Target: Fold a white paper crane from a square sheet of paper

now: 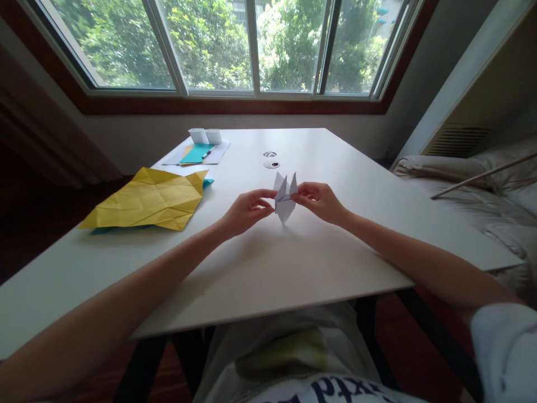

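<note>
A small white folded paper figure [285, 206] with pointed tips is held up just above the table, near the middle of the view. My left hand [248, 212] pinches its left edge between thumb and fingers. On the other side, my right hand [319, 200] grips the figure's right part, close to one upright point. The lowest tip points down toward the tabletop. Parts of the folds are covered by my fingertips.
Creased yellow paper [151, 198] lies over teal paper [208, 182] at the left. Farther back, teal sheets [197, 153], a pen [208, 152] and two white folded pieces [205, 136] rest on white paper. Two round pieces [272, 164] lie on the white table [268, 274].
</note>
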{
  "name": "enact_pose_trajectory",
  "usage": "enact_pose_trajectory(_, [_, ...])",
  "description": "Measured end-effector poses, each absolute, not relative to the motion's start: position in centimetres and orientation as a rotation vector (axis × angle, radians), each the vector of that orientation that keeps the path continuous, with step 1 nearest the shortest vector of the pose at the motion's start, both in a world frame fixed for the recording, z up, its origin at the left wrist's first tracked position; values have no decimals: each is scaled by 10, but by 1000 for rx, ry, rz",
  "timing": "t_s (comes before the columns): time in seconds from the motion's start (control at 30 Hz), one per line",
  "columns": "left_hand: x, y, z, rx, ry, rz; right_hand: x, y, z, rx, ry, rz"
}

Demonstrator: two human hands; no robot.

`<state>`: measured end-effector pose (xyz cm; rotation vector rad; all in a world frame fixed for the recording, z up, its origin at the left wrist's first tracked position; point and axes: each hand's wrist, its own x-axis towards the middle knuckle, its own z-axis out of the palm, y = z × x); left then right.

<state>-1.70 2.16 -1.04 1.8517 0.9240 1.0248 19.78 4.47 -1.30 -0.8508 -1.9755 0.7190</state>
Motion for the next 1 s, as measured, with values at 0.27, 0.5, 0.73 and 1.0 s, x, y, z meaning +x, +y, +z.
enact_pose_trajectory(0.27, [-14, 21, -13, 2009, 970, 989, 198, 44, -13, -918, -1958, 688])
enact_pose_trajectory(0.5, [-13, 25, -22, 2055, 1021, 983, 198, 42, -14, -861, -2122, 635])
enact_pose_trajectory(0.73, [-10, 27, -25, 2089, 1085, 892, 199, 40, -14, -822, -2241, 577])
enact_pose_trajectory(1.0, [-11, 25, -21, 1805, 1000, 1039, 200, 42, -15, -820, -2254, 498])
